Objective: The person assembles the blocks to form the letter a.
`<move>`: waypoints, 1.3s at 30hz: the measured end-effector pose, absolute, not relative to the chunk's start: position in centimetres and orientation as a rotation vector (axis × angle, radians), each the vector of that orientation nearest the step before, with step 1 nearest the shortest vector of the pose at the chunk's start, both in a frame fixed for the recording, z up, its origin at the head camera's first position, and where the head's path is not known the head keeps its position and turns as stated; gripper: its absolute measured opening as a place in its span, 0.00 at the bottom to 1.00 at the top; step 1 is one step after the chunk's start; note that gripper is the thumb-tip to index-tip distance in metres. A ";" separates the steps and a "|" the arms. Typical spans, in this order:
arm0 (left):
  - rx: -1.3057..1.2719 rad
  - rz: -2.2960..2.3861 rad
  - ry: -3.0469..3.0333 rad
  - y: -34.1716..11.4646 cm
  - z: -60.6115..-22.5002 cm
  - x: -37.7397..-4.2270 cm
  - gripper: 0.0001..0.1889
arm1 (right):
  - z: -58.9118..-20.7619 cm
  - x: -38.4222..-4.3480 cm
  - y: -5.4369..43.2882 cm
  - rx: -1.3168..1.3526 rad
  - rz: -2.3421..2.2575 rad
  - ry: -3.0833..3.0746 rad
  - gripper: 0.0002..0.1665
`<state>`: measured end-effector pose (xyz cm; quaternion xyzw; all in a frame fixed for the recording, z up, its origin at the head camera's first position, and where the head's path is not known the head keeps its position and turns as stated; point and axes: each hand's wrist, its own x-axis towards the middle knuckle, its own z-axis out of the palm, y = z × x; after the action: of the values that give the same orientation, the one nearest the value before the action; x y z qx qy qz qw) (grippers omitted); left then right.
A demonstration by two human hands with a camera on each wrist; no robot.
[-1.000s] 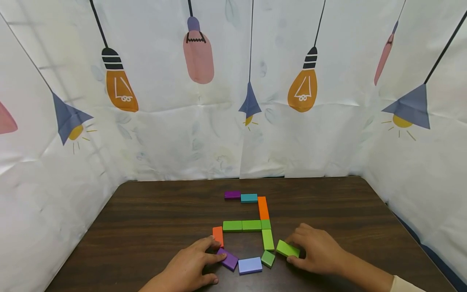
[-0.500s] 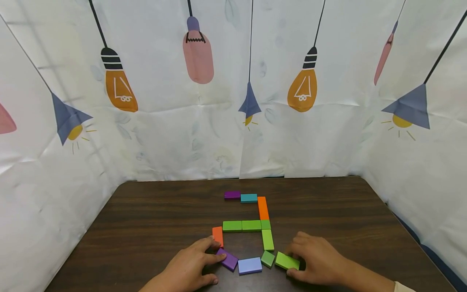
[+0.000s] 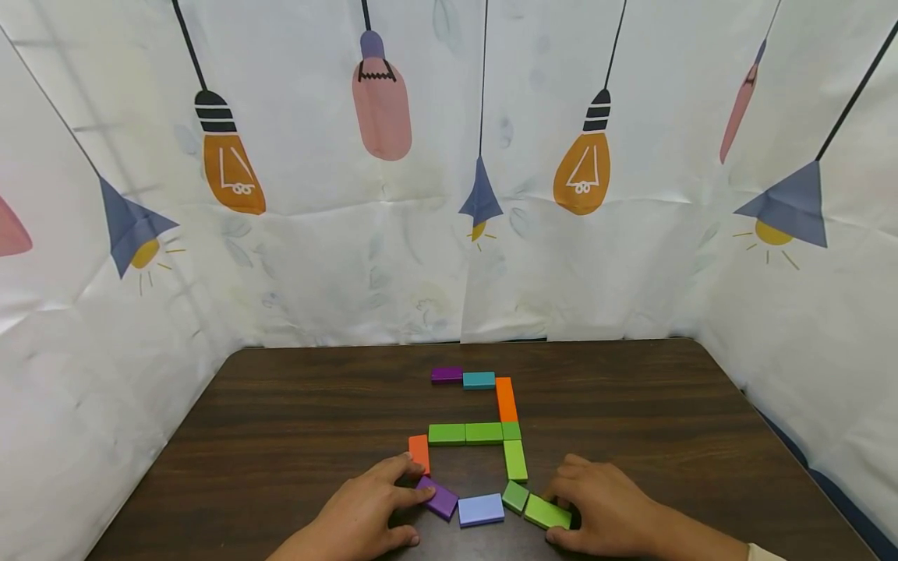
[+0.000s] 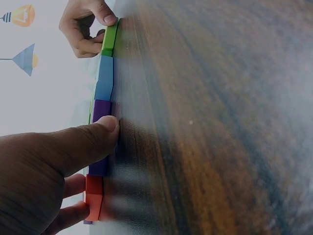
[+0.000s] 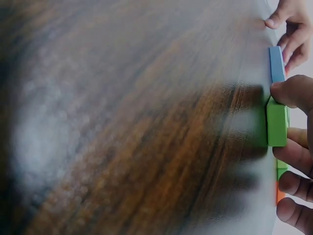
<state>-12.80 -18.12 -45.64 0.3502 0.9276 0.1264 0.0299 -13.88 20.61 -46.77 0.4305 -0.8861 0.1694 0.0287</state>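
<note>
In the head view, my right hand (image 3: 606, 506) pinches a lime green block (image 3: 547, 512) between thumb and fingers, low on the table. This block's near end is at or almost against a small green block (image 3: 515, 496), set at a slant. My left hand (image 3: 361, 506) rests on the table, one fingertip on a purple block (image 3: 440, 500) and another at an orange block (image 3: 418, 453). Its thumb lies apart from them. A light blue block (image 3: 481, 510) lies between the two hands. The right wrist view shows the held lime block (image 5: 277, 122) by the thumb.
Farther back, several lime and green blocks (image 3: 465, 434) form a row, with another lime block (image 3: 515, 460) below its right end. A long orange block (image 3: 506, 400), a teal block (image 3: 479, 381) and a dark purple block (image 3: 447, 375) continue the line on the brown table (image 3: 316, 405).
My right hand has moved down and slightly left with the lime green block, bringing it close to the small green block. The left hand has stayed in place.
</note>
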 end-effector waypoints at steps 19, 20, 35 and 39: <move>1.088 0.350 2.841 -18.1 -45.4 -12.9 0.30 | -46.8 -13.8 20.3 1.272 0.507 -2.790 0.21; 1.084 0.354 2.833 -18.2 -45.4 -12.9 0.30 | -46.8 -13.8 20.3 1.264 0.514 -2.796 0.22; 1.205 0.415 2.811 -18.7 -46.2 -13.3 0.31 | -46.0 -14.5 20.7 1.035 0.591 -2.822 0.19; 1.232 0.408 2.852 -18.6 -46.3 -13.4 0.37 | -46.1 -14.8 20.8 0.989 0.606 -2.820 0.19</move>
<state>-13.39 -18.59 -46.32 0.3932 0.9102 0.1302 0.0042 -14.77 20.85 -46.08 0.3240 -0.9238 0.1986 0.0460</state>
